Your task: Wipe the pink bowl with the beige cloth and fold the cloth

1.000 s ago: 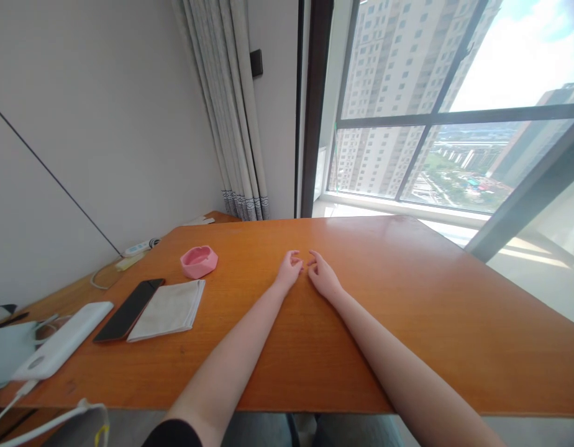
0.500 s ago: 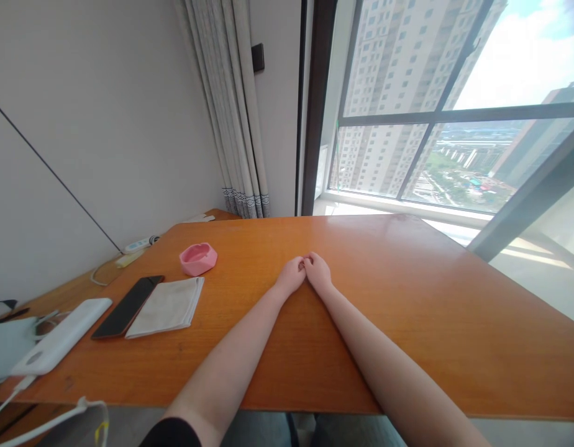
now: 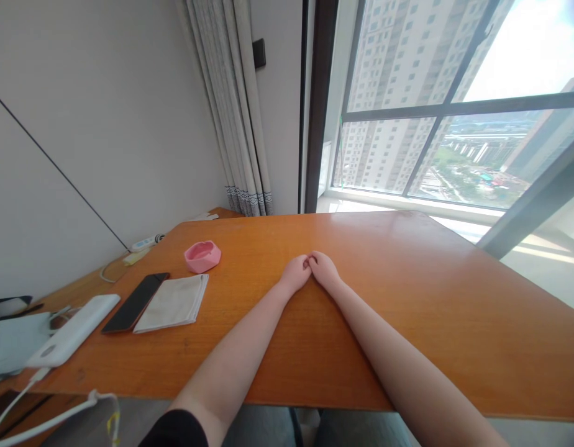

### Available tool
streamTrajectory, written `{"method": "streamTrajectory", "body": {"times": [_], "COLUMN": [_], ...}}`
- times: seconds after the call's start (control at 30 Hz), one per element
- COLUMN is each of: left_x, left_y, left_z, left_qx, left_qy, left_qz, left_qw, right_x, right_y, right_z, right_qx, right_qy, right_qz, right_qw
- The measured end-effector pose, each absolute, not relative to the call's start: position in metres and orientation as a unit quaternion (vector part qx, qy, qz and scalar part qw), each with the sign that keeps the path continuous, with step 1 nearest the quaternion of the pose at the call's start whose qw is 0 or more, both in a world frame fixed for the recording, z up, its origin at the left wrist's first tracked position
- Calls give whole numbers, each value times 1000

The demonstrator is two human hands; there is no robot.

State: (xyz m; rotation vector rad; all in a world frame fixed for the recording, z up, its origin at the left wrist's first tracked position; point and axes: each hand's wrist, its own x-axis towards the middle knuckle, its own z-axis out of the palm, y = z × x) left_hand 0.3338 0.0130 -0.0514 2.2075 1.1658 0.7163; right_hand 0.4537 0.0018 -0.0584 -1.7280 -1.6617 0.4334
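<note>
My left hand [image 3: 296, 273] and my right hand [image 3: 323, 269] rest together on the wooden table [image 3: 408, 298], near its middle. Both are closed, with fingers curled inward and touching each other at the knuckles. No object shows in either hand, though the fingertips are partly hidden. To the left of my hands stands a pink faceted bowl [image 3: 202, 257], which looks like an ashtray. Nearer to me lie a folded pale cloth [image 3: 173, 303] and, against its left side, a dark flat phone-like slab [image 3: 135, 303].
A white power bank [image 3: 75, 332] with a plugged-in cable [image 3: 40, 374] lies at the left edge. Behind it are a pale pouch [image 3: 17, 341] and a power strip [image 3: 145, 243] by the wall. A curtain [image 3: 240, 124] and a large window stand beyond the table.
The view has turned slightly, so things sit a little farther right in the picture. My hands stay together on the table, and nothing there has been moved.
</note>
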Motion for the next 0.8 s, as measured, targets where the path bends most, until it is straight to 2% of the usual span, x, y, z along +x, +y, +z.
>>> {"method": "streamTrajectory", "body": {"times": [0.07,0.2,0.27,0.43,0.5,0.6,0.8], "left_x": [331,299,267,166,135,107,104], "left_y": [11,14,21,38,42,45,57], "left_z": [-47,-24,-11,1,-5,-18,-25], "left_qx": [833,839,815,660,588,561,637], "left_qy": [426,455,484,652,714,757,744], "left_qz": [262,291,316,357,360,326,191], "left_qw": [239,68,27,-110,-122,-81,-66], "right_x": [456,459,460,458,458,458,459], "right_y": [2,1,1,1,2,2,0], "right_z": [-59,-59,-59,-59,-59,-59,-59], "right_qx": [-662,-655,-656,-656,-659,-661,-652], "right_qy": [-643,-641,-639,-649,-650,-650,-664], "right_qz": [167,171,172,167,165,163,151], "right_qw": [348,362,363,348,342,339,333]}}
